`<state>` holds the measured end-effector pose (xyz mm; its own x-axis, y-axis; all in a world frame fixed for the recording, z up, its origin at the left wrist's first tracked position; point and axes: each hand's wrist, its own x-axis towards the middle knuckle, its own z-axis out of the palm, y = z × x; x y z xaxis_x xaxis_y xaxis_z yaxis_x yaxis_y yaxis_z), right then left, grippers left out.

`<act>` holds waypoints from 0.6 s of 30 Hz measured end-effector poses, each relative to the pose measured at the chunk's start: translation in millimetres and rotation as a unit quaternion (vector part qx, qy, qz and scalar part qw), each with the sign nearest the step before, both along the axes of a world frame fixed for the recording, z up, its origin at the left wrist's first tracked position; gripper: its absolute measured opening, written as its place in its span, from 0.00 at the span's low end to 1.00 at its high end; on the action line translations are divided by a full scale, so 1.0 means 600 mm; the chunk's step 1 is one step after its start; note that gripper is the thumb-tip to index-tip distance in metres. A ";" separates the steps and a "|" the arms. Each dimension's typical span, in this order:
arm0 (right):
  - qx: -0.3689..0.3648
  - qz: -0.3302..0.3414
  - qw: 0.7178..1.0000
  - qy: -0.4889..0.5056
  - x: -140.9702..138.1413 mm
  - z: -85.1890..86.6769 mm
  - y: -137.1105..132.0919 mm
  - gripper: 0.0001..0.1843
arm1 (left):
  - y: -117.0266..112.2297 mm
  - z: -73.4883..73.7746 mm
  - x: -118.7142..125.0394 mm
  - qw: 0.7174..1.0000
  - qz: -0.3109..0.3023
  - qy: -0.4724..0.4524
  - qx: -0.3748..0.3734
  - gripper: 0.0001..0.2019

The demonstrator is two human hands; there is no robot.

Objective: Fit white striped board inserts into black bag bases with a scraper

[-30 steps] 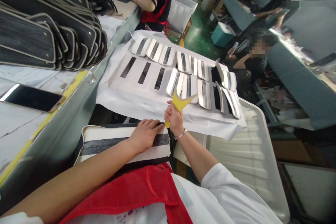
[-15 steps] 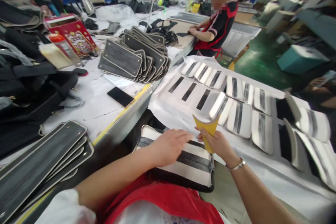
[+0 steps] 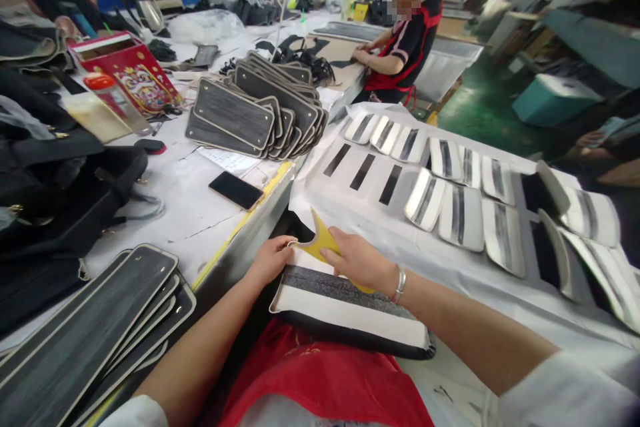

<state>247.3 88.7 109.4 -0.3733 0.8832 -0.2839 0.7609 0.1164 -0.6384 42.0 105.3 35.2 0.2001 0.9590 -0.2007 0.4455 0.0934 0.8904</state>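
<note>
My right hand [image 3: 361, 261] is closed around a yellow scraper [image 3: 326, 240] with a curved, notched end. The notched end is at the far left corner of a boxy bag piece [image 3: 345, 320]. This piece has a white top with a dark grey stripe along it and black sides. It lies in front of me by my red apron [image 3: 330, 377]. At the same corner, my left hand [image 3: 273, 260] pinches the edge of the bag piece; its fingertips are partly hidden there.
White panels with dark stripes [image 3: 460, 217] lie in rows on the right table. Dark bordered boards [image 3: 233, 113] are stacked on the left table, more [image 3: 100, 320] near my left arm. A phone [image 3: 236, 190] lies by the table edge. A co-worker [image 3: 405, 47] stands farther back.
My left hand has moved left from above the bag piece to its far left corner and grips it. My right hand has carried the scraper left to that corner, tilting it over.
</note>
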 end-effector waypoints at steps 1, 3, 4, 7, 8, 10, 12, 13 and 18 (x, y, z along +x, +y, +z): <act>0.030 0.005 0.999 -0.028 -0.014 -0.004 -0.001 0.08 | 0.001 -0.001 0.002 1.000 -0.002 0.005 0.009 0.16; 0.080 0.022 0.993 -0.080 -0.033 -0.012 -0.003 0.08 | -0.001 -0.008 0.004 0.999 0.000 0.019 0.034 0.16; 0.096 0.031 0.990 -0.104 -0.040 -0.015 -0.004 0.09 | -0.003 -0.013 0.004 0.999 0.000 0.027 0.043 0.16; 0.121 0.051 0.977 -0.166 -0.052 -0.021 -0.011 0.10 | -0.011 -0.023 0.005 0.998 -0.003 0.031 0.047 0.16; 0.123 0.056 0.974 -0.181 -0.055 -0.022 -0.013 0.10 | -0.012 -0.024 0.004 0.999 -0.001 0.024 0.036 0.16; 0.121 0.058 0.971 -0.198 -0.058 -0.022 -0.016 0.09 | -0.010 -0.024 0.001 1.000 0.010 -0.005 0.006 0.15; 0.114 0.051 0.972 -0.201 -0.059 -0.022 -0.019 0.10 | -0.005 -0.024 -0.003 0.996 0.003 -0.082 -0.046 0.15; 0.110 0.046 0.972 -0.202 -0.059 -0.024 -0.021 0.10 | -0.002 -0.027 -0.005 0.986 -0.007 -0.142 -0.082 0.16; 0.137 0.056 0.966 -0.214 -0.062 -0.041 -0.038 0.09 | 0.000 -0.063 -0.008 0.913 0.052 -0.297 -0.276 0.28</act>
<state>210.0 65.6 85.0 -0.3707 0.9083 -0.1940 0.9212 0.3329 -0.2016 37.1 105.4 -2.5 0.3443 0.7651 -0.5441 -0.1383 0.6146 0.7766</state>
